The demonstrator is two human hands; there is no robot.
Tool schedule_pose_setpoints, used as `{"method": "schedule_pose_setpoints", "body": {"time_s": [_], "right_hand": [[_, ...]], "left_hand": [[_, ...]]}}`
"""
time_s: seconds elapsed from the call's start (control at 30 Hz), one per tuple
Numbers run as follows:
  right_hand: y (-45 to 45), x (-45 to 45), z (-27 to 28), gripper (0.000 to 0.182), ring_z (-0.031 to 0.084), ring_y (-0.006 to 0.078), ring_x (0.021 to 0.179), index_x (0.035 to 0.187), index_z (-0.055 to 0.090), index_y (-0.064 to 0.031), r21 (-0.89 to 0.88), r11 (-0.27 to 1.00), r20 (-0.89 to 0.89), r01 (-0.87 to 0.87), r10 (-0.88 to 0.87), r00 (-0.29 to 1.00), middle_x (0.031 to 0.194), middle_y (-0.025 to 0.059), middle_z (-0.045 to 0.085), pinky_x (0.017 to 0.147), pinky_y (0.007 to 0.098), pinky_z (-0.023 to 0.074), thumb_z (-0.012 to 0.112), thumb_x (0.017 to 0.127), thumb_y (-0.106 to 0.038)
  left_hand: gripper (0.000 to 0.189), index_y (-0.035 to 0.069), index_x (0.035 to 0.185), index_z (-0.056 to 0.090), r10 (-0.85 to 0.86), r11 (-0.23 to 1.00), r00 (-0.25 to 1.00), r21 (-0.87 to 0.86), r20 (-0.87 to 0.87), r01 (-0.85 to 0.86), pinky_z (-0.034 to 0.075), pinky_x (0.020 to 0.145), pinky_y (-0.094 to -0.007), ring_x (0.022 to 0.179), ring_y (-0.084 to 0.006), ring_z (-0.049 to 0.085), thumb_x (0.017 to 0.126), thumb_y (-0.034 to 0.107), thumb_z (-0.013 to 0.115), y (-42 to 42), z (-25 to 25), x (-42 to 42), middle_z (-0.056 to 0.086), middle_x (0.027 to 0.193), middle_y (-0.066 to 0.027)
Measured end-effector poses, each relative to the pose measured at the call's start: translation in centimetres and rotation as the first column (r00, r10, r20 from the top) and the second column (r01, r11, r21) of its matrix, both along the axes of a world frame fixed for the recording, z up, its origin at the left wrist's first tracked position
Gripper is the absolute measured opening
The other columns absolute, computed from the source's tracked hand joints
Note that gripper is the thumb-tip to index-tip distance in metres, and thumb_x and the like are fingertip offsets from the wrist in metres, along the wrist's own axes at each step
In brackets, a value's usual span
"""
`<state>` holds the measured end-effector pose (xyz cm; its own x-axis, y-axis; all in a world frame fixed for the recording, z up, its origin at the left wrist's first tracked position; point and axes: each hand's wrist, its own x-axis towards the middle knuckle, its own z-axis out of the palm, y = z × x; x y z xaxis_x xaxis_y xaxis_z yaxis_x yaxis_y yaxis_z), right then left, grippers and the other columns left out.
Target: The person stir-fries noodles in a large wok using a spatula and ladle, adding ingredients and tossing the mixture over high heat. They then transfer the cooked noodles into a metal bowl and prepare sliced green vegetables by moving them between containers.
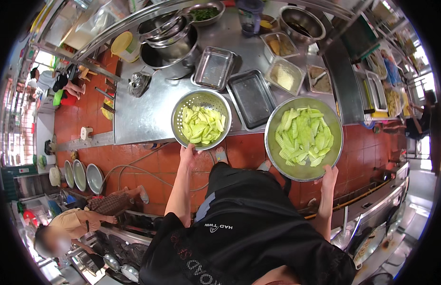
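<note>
My left hand (189, 155) grips the near rim of a metal colander (177, 119), which is above the front edge of the steel table (149, 121). Crinkle-cut pale green vegetable slices (202, 124) lie inside it. To the right, my right hand (327, 174) holds the near rim of a larger metal bowl (272, 142). A bigger heap of similar crinkle-cut slices (304, 135) fills its middle. The bowl's far side overlaps the table edge in view; whether either vessel rests on the table I cannot tell.
Two metal trays (250, 99) lie behind the vessels. Nested steel pots (167, 50) and a knotted plastic bag (138, 83) stand left; food containers (285, 75) stand right. A hose (135, 166) crosses the tiled floor. A person (74, 221) is at the lower left, others farther off.
</note>
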<state>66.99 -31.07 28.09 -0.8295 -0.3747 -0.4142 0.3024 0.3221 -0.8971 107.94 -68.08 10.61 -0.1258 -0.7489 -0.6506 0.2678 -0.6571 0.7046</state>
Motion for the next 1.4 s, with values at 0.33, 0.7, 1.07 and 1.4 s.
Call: {"method": "schedule_pose_setpoints", "body": {"time_s": [0.33, 0.7, 1.07, 1.4], "right_hand": [[-14.2, 2.5, 0.3, 0.023, 0.060, 0.0176, 0.049, 0.096, 0.065, 0.0042, 0.057, 0.973, -0.261, -0.222, 0.230, 0.938, 0.074, 0.0106, 0.066, 0.038, 0.0288, 0.0460, 0.051, 0.085, -0.012], [-11.9, 4.1, 2.9, 0.022, 0.057, 0.0169, 0.047, 0.094, 0.066, 0.0031, 0.267, 0.962, -0.154, -0.053, 0.096, 0.983, 0.070, 0.0073, 0.063, 0.038, 0.0321, 0.0451, 0.053, 0.086, -0.013], [-10.8, 3.8, 3.2, 0.022, 0.056, 0.0125, 0.051, 0.092, 0.066, 0.0034, 0.254, 0.965, -0.312, -0.068, 0.149, 0.938, 0.067, 0.0049, 0.061, 0.042, 0.0298, 0.0427, 0.052, 0.089, -0.013], [-25.8, 2.6, 4.6, 0.033, 0.068, 0.0239, 0.066, 0.109, 0.066, 0.0034, 0.381, 0.849, -0.385, -0.367, 0.506, 0.772, 0.077, 0.0179, 0.068, 0.059, 0.0395, 0.0531, 0.054, 0.087, -0.018]], "left_hand": [[0.063, -0.002, 0.149, 0.039, 0.252, 0.706, 0.678, -0.611, 0.690, 0.359, 0.048, 0.102, -0.0441, 0.120, -0.0408, 0.059, 0.091, 0.006, 0.063, -4.5, 2.5, 1.4, 0.058, 0.134, -0.0247], [0.063, 0.016, 0.152, 0.046, 0.007, -0.086, 0.268, -0.266, 0.963, 0.960, 0.014, 0.125, -0.0584, 0.153, -0.0421, 0.020, 0.099, 0.048, 0.052, -10.2, 1.9, -8.0, 0.032, 0.160, -0.0252], [0.056, 0.016, 0.142, 0.056, -0.014, -0.200, 0.149, -0.148, 0.989, 0.969, 0.030, 0.117, -0.0546, 0.130, -0.0360, 0.048, 0.096, 0.047, 0.055, -13.3, 2.4, -7.5, 0.055, 0.131, -0.0210], [0.049, 0.016, 0.126, 0.067, -0.009, -0.267, -0.140, 0.133, 0.990, 0.954, 0.029, 0.116, -0.0556, 0.124, -0.0350, 0.053, 0.097, 0.050, 0.047, -17.3, 0.9, -10.4, 0.060, 0.123, -0.0197]]}}
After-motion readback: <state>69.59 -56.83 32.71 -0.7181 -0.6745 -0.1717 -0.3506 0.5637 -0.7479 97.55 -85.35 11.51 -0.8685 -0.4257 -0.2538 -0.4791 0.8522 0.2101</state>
